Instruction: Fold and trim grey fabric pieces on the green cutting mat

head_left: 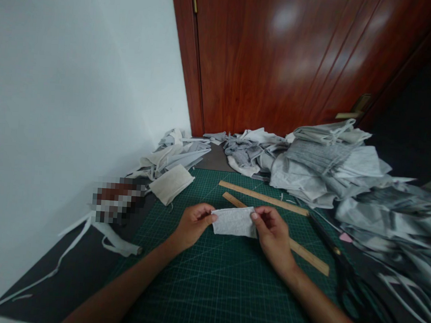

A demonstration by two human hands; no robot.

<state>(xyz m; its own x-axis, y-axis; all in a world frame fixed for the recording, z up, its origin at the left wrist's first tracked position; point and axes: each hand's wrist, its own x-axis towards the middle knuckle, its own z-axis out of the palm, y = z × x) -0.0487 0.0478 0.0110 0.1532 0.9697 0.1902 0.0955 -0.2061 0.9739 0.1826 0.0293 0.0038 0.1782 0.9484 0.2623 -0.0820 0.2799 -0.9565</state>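
A small rectangle of light grey fabric (235, 222) is stretched between my two hands, above a green cutting mat (206, 289). My left hand (195, 225) pinches its upper left corner between thumb and fingers. The upper right corner is pinched the same way by my right hand (272, 236). Behind the fabric lies a wooden ruler (310, 257), partly covered by my right hand. Farther back, a second wooden ruler (264, 198) rests on the mat. Large black-handled scissors (354, 284) lie at the mat's right side, beside my right forearm.
A folded cream cloth piece (171, 184) sits at the mat's far left corner. Grey fabric heaps (326, 164) line the back and right; another scrap pile (172, 151) stands against the white wall (77, 73). Behind is a brown wooden door (266, 62). Loose strips (117, 241) lie left.
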